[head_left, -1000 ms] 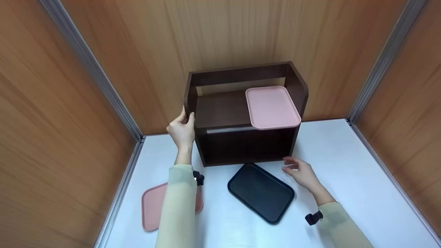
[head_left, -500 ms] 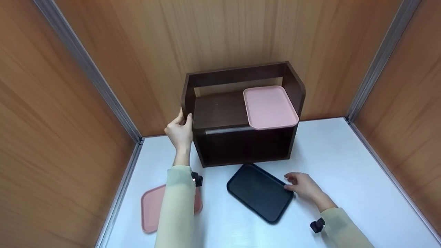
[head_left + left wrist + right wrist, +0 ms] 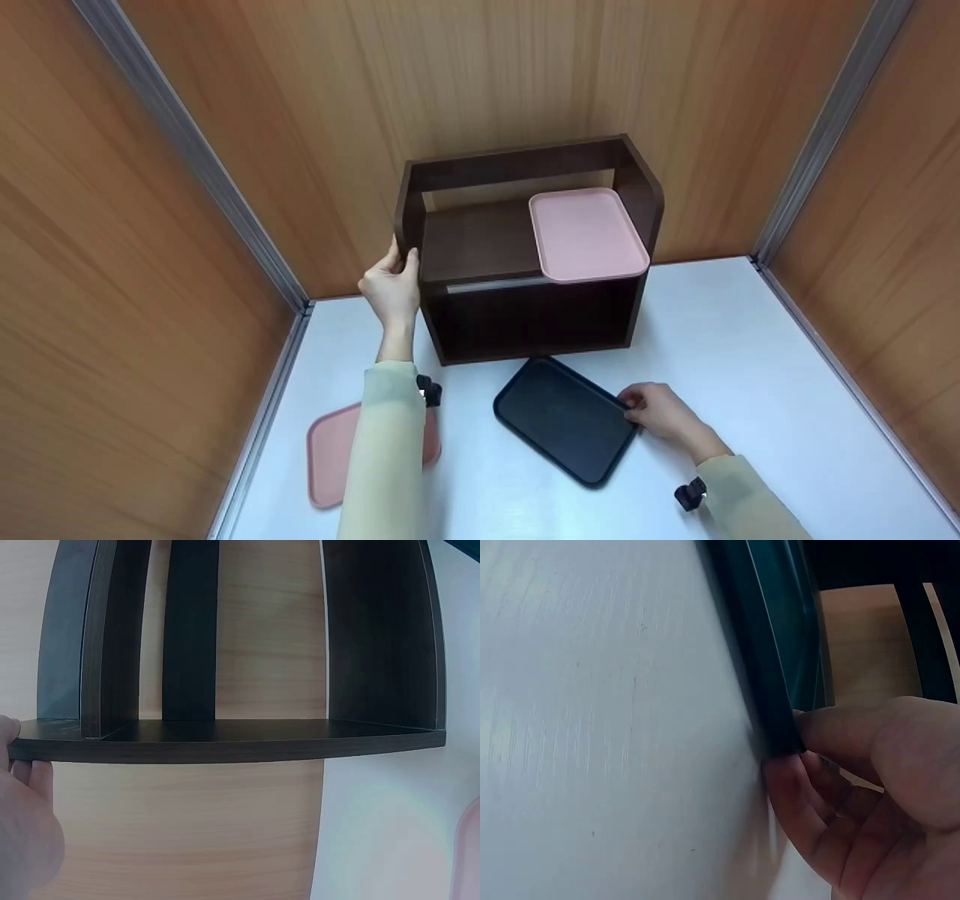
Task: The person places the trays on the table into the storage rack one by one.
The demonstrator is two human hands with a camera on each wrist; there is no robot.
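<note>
Pink tray on shelf, salmon tray

salmon tray partly hidden under left sleeve, black tray rim blurred, perhaps moving

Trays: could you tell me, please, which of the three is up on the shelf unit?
The light pink tray, on the right of the dark shelf unit. The black tray and the darker pink tray both lie on the white table.

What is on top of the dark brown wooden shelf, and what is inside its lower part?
On the dark brown wooden shelf, a pale pink rectangular plastic tray lies at the right of its upper board. The lower compartment is too dark to see inside.
</note>
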